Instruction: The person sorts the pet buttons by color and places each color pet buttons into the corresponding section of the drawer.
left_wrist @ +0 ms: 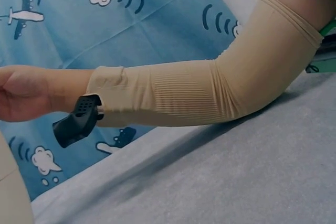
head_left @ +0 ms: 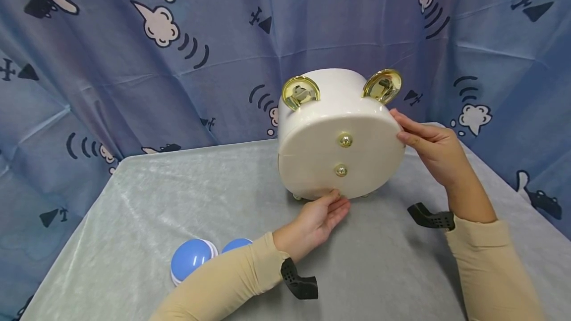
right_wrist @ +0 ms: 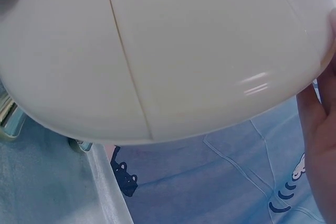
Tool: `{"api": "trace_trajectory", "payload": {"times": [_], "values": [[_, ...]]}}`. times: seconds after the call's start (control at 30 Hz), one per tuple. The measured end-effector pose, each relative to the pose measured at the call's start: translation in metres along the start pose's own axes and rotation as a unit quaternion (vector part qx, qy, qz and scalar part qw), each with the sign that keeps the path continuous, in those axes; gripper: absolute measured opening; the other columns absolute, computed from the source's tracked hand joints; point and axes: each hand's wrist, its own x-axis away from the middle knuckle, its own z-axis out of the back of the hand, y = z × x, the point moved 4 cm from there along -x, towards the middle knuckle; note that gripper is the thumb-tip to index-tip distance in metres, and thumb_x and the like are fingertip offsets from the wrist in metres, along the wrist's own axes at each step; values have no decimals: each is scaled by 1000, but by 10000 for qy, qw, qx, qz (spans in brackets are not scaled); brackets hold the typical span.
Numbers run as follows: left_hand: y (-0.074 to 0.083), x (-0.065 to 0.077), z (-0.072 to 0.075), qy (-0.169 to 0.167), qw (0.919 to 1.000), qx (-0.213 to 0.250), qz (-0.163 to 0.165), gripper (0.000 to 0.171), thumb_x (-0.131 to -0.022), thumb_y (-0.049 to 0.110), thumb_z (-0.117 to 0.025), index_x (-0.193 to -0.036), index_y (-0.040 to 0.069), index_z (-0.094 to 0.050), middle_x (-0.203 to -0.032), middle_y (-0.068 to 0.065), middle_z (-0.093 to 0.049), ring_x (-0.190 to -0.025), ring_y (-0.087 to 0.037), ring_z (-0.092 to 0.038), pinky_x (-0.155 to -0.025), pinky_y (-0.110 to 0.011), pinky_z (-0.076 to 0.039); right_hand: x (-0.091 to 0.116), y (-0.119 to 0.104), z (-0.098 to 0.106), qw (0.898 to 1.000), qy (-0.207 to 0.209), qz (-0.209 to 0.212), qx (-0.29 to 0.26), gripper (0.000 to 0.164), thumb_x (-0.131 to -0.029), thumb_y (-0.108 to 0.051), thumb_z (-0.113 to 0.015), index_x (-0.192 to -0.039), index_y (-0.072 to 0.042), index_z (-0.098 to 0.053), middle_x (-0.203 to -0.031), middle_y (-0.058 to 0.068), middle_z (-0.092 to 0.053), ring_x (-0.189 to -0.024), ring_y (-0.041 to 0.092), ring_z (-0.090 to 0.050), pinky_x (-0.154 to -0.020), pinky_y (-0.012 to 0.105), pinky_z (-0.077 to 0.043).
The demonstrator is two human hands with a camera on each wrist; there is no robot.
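A glossy white rounded case [head_left: 308,147] with two gold ears [head_left: 382,86] and two gold knobs [head_left: 345,140] on its front is held between both hands above the grey cloth. My left hand [head_left: 314,219], palm up, holds its lower front edge, with the thumb at the front and the fingers beneath. On the right side, my right hand [head_left: 439,152] grips the case's edge between thumb and fingers. Small feet show under the case. In the right wrist view the case's white surface [right_wrist: 210,51] fills most of the picture, with a thin seam running across it.
Two blue-domed round things with white rims, one at the left [head_left: 192,260] and one partly behind the left sleeve [head_left: 236,244], sit on the grey-covered table [head_left: 147,202]. A blue patterned curtain [head_left: 223,28] hangs behind. Black wrist mounts [head_left: 299,281] stick out from both sleeves.
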Motion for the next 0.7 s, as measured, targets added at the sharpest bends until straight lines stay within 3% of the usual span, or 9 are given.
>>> {"api": "trace_trajectory", "payload": {"times": [0.4,0.7], "values": [[-4,1,0,106,9991,-242,-323,26,-103,11,-51,-124,-6,-51,-117,-19,-57,-133,-40,-50,-114,-40,-43,0,-1,0,9998,-54,77,167,39,-96,6,-57,-134,-2,-58,-131,-10,-66,-125,-1,-58,-97,10,-48],[-6,3,1,87,9986,-363,-377,26,-103,12,-50,-122,-7,-53,-102,-10,-58,-123,-33,-57,-114,-40,-43,-1,0,1,9998,29,24,211,39,-95,6,-58,-133,-1,-58,-131,-10,-66,-125,-1,-58,-97,10,-49]]}}
